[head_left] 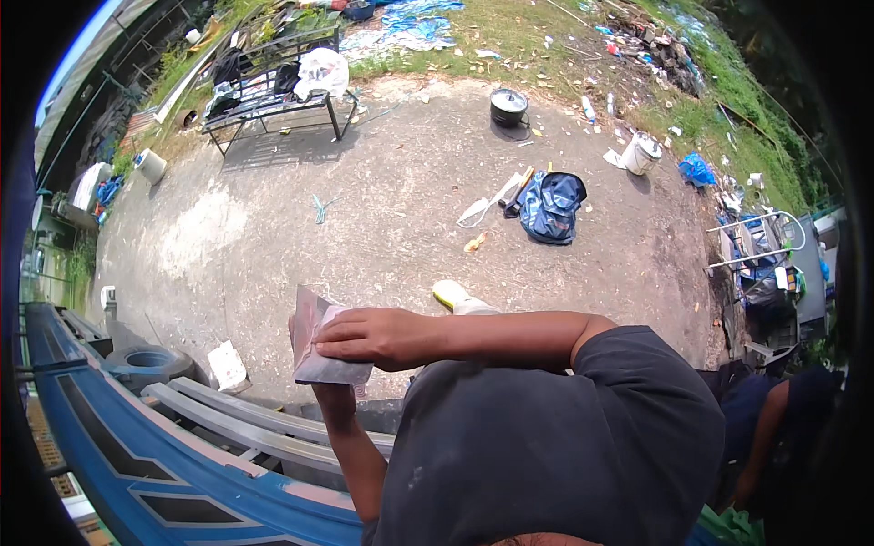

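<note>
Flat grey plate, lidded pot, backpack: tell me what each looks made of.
Flat grey plate: possibly sheet metal, dull, with thin edges. Lidded pot: probably metal, dark-bodied; its shiny lid could be glass or metal. Backpack: likely synthetic fabric, blue, softly creased.

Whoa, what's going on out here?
Someone in a dark shirt has a flat grey piece in front of them. Their right hand lies across the top of it, and their left hand, mostly hidden, seems to support it from below. Further off, a blue backpack and a black pot with a lid sit on the rough grey ground.
</note>
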`<state>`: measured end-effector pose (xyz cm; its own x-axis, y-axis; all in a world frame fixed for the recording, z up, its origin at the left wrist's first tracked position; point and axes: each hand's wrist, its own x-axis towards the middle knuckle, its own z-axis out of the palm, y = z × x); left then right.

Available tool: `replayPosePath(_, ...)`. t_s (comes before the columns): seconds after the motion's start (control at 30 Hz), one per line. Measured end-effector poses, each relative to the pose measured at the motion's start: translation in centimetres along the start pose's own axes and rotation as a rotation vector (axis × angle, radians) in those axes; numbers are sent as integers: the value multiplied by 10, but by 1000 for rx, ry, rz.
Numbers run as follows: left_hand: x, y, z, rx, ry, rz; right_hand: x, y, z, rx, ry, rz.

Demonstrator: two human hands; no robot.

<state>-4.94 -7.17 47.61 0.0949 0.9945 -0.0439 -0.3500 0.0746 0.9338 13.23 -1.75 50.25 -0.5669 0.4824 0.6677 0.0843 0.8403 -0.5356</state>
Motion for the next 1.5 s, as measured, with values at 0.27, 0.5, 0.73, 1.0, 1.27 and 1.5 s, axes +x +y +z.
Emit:
replayPosePath(0.27,10,-20,31,170,-140,140,-32,-16,-1,-43,110,144)
replayPosePath(0.5,13,-94,-40,-365,-60,-254,-28,-31,-19,-101,48,-59)
replayPosePath(0.73,17,-48,48,-97,-66,-84,-52,-16,-35,-114,64,45)
replayPosePath(1.0,37,-51,111,90,-60,5,-68,-9,-85,-135,63,71)
replayPosePath(1.27,33,-73,117,231,-50,-21,-79,-15,-102,0,95,218)
replayPosePath(1.5,42,-55,181,405,-27,278,-78,22,-133,-43,194,397)
